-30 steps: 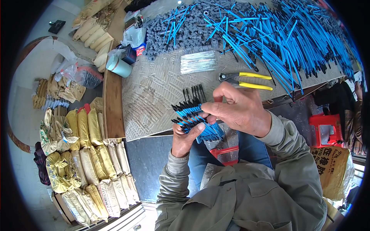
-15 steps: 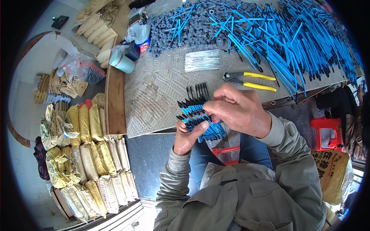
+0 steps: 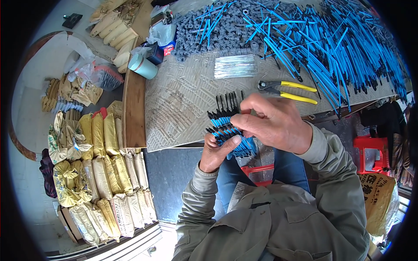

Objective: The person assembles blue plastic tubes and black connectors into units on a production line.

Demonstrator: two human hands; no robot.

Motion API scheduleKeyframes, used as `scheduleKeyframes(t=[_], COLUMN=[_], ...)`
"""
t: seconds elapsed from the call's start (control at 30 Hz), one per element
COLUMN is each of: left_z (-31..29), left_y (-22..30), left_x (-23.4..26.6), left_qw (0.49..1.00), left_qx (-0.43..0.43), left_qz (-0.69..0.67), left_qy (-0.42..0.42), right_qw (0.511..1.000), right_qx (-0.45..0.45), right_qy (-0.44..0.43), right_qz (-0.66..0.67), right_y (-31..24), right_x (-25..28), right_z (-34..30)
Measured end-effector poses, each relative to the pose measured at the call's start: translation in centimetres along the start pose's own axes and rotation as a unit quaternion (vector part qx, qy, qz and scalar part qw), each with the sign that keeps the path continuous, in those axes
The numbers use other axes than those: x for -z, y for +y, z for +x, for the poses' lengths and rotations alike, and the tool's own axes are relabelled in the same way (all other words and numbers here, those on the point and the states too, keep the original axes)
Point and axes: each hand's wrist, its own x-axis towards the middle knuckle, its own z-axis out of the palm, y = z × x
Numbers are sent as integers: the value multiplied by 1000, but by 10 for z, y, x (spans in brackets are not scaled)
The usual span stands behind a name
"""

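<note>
Left hand (image 3: 214, 153) grips bundle of slim black-tipped blue plastic rods (image 3: 226, 130), near edge of grey textured worktop (image 3: 183, 100). Right hand (image 3: 276, 124) at it, grip unclear. Bundle gathered; big rod heap (image 3: 331, 52) loose, far-right corner.

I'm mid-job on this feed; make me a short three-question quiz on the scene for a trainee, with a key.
1. True or false: the wires lie on the table, apart from the pliers.
2. Multiple choice: which of these is nearest the pliers? A) cup; B) right hand; C) red stool.
3. Fill in: the blue rods of the bundle have ____ tips.

Key: 1. True. 2. B. 3. Black.
</note>
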Motion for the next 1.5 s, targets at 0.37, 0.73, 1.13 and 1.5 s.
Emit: scheduleKeyframes(t=[0.37, 0.73, 1.13, 1.5], left_z=[0, -2, -2, -1], left_y=[-3, -7, -6, -12], left_x=[-1, 4, 7, 5], left_qw=[1000, 1000, 1000, 999], left_qx=[-11, -10, 6, -27], left_qz=[-9, -22, 1, 2], left_qy=[7, -1, -7, -38], right_qw=[998, 999, 1000, 999], right_qx=[15, -6, -5, -13], right_qy=[-30, -3, -16, -20], right_qz=[-56, -39, 16, 47], right_y=[-3, -10, -1, -7], right_x=[8, 6, -1, 1], right_z=[3, -2, -4, -4])
